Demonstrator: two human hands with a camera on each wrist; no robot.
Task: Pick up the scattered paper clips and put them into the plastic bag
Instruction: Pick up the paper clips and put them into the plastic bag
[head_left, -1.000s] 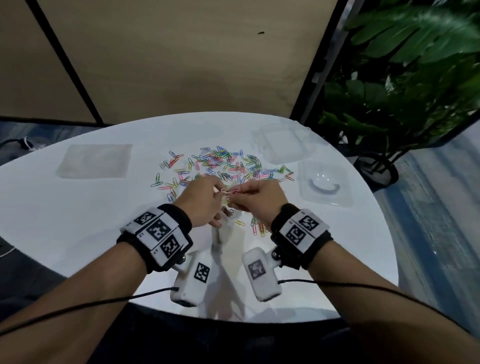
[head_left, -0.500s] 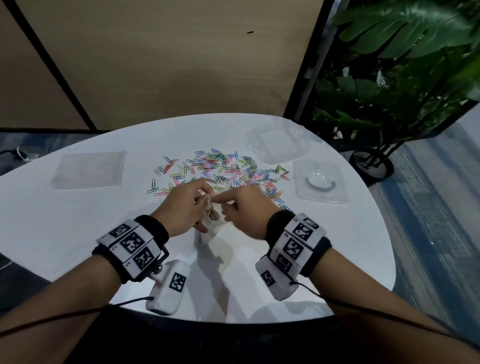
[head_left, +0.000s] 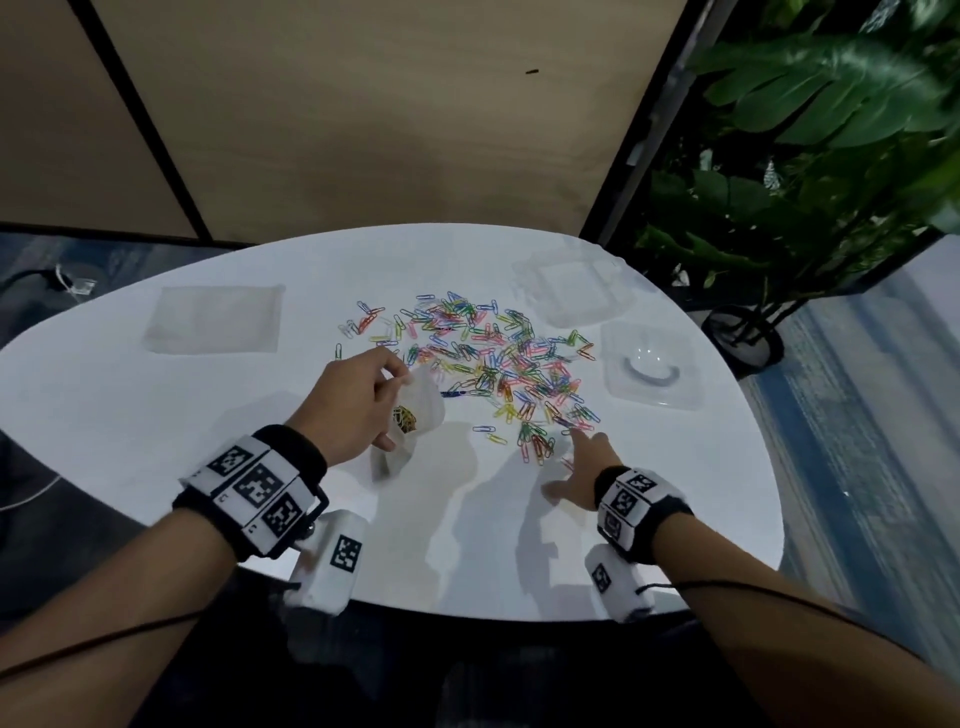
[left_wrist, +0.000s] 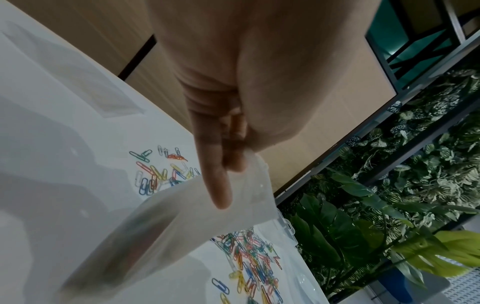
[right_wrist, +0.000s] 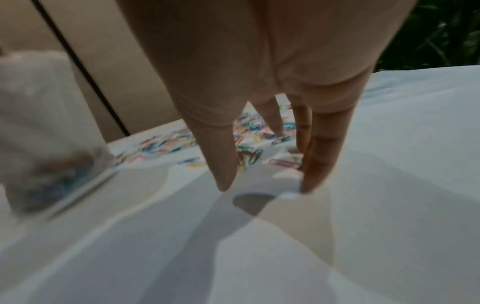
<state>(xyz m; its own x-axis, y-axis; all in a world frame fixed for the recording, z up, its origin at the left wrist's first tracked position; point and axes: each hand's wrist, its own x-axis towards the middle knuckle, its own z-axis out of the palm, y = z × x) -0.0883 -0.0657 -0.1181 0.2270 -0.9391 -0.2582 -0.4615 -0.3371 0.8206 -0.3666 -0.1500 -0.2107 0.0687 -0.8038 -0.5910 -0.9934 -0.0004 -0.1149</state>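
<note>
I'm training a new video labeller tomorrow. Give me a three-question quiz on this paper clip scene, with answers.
1. True or false: the left hand holds the plastic bag.
2. Which hand reaches toward the paper clips on the table: A left, B right?
3. Fill in: the bag already holds a few ____.

Key: 1 true. 2 B, the right hand, fingers spread, holding nothing. 3 paper clips.

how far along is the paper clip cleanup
Early on. Done: a small clump of clips shows through the bottom of the plastic bag. In hand: the left hand pinches the bag's top edge, and the right hand reaches with fingers spread toward the near edge of the clips. Left: most of the pile of paper clips lies scattered on the table.
</note>
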